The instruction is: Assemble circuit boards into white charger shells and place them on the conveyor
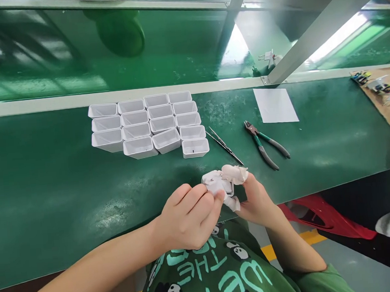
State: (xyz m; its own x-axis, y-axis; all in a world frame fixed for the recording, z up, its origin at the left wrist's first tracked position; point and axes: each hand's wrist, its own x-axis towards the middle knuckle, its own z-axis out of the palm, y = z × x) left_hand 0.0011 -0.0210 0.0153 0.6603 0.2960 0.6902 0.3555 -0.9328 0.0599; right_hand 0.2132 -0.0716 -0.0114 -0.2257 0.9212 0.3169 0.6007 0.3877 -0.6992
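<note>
head view: both hands working one white plastic housing (218, 183) at the counter (50, 198) edge.
left hand (187, 218): fingers curling shut, pinching the housing.
right hand (255, 199): taped fingers (235, 173) clamping it.
step: likely fitting/pressing the part.
next: calling for steady squeeze, alignment.

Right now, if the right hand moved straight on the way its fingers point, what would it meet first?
Probably the tweezers, lying just beyond the right hand and the white part it holds; depth is uncertain.
</note>
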